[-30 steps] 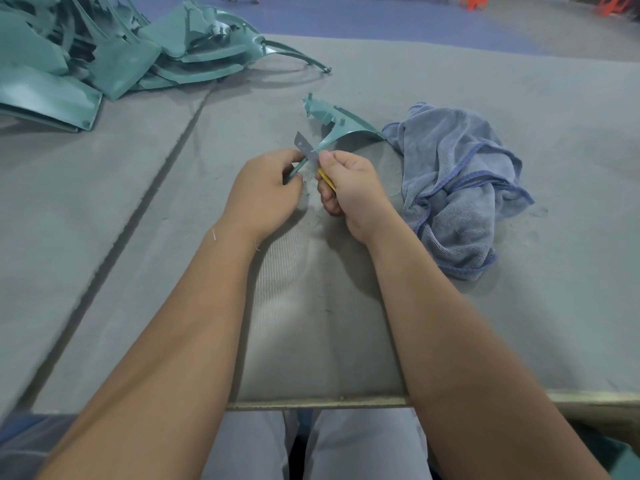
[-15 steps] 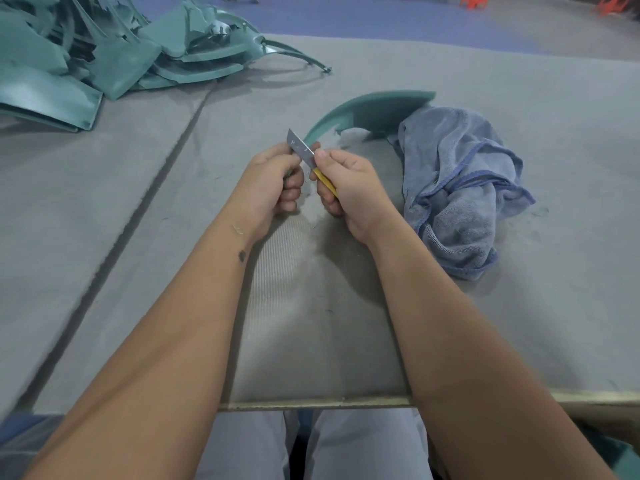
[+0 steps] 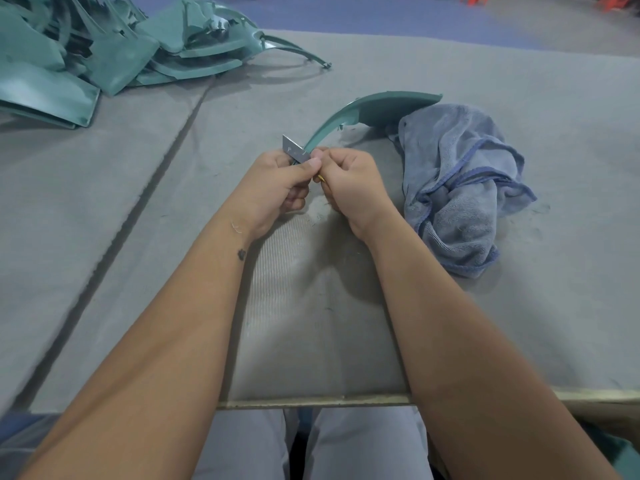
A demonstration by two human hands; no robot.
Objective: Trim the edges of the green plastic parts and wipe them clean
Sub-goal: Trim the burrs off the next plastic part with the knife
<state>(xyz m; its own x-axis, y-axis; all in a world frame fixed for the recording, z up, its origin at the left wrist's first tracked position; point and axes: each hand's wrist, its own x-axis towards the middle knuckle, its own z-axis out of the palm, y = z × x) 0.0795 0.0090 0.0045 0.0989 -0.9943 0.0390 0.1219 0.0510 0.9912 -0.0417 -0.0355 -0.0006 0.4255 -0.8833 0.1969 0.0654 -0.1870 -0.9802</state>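
Note:
A curved green plastic part (image 3: 374, 110) arches from my hands toward the far right, its wide end beside the towel. My left hand (image 3: 277, 188) grips the part's narrow near end, thumb against the blade. My right hand (image 3: 349, 188) grips a utility knife with a yellow handle; its grey blade (image 3: 294, 152) sticks out to the upper left and lies against the part's edge. Most of the handle is hidden inside my fist. A crumpled blue towel (image 3: 460, 181) lies on the table just right of my right hand.
A heap of green plastic parts (image 3: 104, 53) fills the far left of the grey felt table (image 3: 571, 133). A dark seam (image 3: 149, 188) runs diagonally across the table on the left. The table's front edge (image 3: 311, 400) is above my knees. Small shavings lie near my hands.
The green part was turned over between the earliest frame and now, so its smooth curved face shows. My hands stayed close together with the blade at the part's narrow end.

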